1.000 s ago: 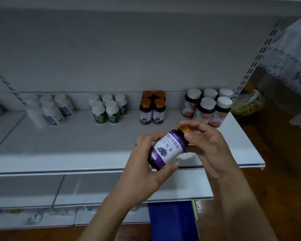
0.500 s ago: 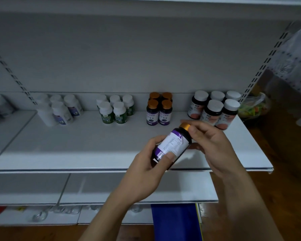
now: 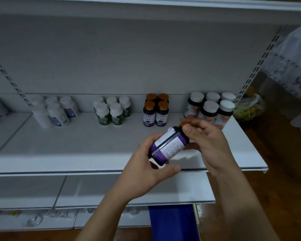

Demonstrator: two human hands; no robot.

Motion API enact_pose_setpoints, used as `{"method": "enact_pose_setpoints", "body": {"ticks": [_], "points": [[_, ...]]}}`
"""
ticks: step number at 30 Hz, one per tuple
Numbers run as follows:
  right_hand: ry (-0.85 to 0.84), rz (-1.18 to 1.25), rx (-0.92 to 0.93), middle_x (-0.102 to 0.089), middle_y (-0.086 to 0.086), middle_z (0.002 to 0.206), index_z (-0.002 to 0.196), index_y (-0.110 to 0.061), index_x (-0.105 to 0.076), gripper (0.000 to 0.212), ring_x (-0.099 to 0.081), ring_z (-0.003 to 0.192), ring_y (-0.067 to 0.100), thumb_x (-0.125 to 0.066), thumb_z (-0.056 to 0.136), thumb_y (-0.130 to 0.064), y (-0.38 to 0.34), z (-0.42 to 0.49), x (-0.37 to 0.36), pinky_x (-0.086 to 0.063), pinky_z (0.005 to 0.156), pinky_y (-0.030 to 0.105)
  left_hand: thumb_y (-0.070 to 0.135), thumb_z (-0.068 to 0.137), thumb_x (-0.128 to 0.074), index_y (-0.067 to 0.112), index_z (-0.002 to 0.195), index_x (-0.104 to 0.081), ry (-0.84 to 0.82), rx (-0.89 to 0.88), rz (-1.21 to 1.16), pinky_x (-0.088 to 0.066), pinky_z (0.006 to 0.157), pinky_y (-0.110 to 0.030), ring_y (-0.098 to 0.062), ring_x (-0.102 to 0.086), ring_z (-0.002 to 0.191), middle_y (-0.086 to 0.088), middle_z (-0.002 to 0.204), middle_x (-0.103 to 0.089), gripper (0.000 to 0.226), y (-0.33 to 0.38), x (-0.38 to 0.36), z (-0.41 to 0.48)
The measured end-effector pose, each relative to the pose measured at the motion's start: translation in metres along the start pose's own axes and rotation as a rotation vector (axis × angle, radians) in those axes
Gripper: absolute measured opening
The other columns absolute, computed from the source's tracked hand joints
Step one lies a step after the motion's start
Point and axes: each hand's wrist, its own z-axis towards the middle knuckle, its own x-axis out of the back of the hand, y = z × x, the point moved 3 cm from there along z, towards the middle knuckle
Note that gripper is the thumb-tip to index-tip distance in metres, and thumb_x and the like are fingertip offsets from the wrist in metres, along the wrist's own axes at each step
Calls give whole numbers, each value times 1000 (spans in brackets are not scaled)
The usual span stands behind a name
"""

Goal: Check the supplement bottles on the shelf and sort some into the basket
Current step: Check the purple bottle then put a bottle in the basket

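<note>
Gripping a dark purple-labelled bottle point(image 3: 169, 146) that lies tilted above the front of the shelf point(image 3: 76, 146), the left hand point(image 3: 146, 173) curls its fingers round the base. The right hand point(image 3: 208, 145) pinches the orange cap, which its fingers mostly hide. The label's small print is too blurred to read. Four groups stand along the back of the shelf. At the left are what look like five blue-labelled white bottles point(image 3: 56, 115), too blurred to count surely. Then come five green-labelled bottles point(image 3: 109, 113), four orange-capped bottles point(image 3: 155, 112) in a square, and five white-capped dark bottles point(image 3: 209, 108), the front pair partly hidden behind the right hand. Open white surface runs from the groups, which stand well apart, to the shelf's front edge. A blue object point(image 3: 172, 223) below is cut off by the frame's lower edge. A plastic bag point(image 3: 247, 110) sits past the shelf's right end.
</note>
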Motion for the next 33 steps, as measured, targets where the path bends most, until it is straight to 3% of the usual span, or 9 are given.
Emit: {"method": "enact_pose_setpoints", "body": {"ticks": [5, 10, 14, 17, 19, 21, 25, 30, 33], "points": [[48, -93, -14, -75, -5, 85, 91, -19, -70, 38, -69, 79, 11, -66, 66, -47, 0, 1, 4, -57, 63, 28, 39, 80, -74, 41, 123, -53, 80, -23, 128, -57, 79, -40, -13, -67, 89, 11, 105, -65, 48, 1, 2, 4], [-162, -42, 3, -75, 5, 101, 98, -24, -77, 49, -69, 92, 16, -75, 65, -61, -3, -2, 8, -55, 70, 22, 45, 93, -44, 27, 108, -57, 94, -3, -27, -54, 66, -39, -24, -67, 69, 0, 87, -69, 27, 8, -3, 0], [-266, 71, 9, -69, 16, 112, 108, -23, -73, 57, -66, 100, 22, -86, 60, -50, 0, -3, 11, -55, 77, 27, 35, 101, -35, 6, 102, -56, 128, 18, -117, -52, 61, -36, -21, -60, 57, -11, 72, -67, 36, 15, -4, -2], [-292, 93, 31, -70, 15, 109, 109, -23, -73, 49, -66, 99, 20, -85, 64, -38, -3, -5, 11, -54, 80, 27, 41, 102, -28, 7, 100, -59, 124, 60, -154, -53, 62, -33, -22, -60, 56, -12, 68, -68, 46, 14, 0, -2], [-192, 33, 36, -74, 4, 90, 101, -20, -74, 33, -68, 84, 12, -78, 70, -32, -7, -5, 8, -54, 70, 22, 59, 97, -32, 12, 101, -61, 79, 79, -158, -52, 64, -36, -24, -62, 62, -12, 75, -70, 55, 11, 1, -2], [-25, -68, 13, -73, -2, 73, 90, -14, -71, 31, -66, 65, 6, -69, 68, -35, -10, -3, 1, -52, 55, 19, 68, 81, -53, 22, 103, -59, 38, 62, -93, -52, 63, -32, -19, -62, 69, -1, 84, -69, 52, 7, 1, -3], [131, -252, -30, -69, -1, 61, 80, -9, -69, 50, -61, 52, 9, -67, 61, -56, -9, 0, -9, -49, 45, 24, 47, 67, -81, 35, 105, -55, 13, 30, 82, -56, 74, -38, -17, -65, 78, 13, 90, -65, 47, 5, 0, -4], [-2, -253, -56, -73, 1, 73, 93, -12, -70, 48, -68, 64, 14, -58, 74, -55, -5, -1, -9, -52, 52, 29, 44, 80, -72, 38, 107, -58, 76, 26, 130, -55, 70, -29, -9, -66, 77, 11, 90, -69, 31, 5, 11, -6], [-54, -156, -98, -74, 5, 84, 102, -18, -70, 41, -71, 79, 21, -54, 81, -50, 2, -1, -9, -56, 62, 34, 55, 79, -53, 36, 117, -53, 39, 46, 4, -54, 68, -28, -8, -68, 79, 5, 93, -72, 43, 5, 11, -6]]}}
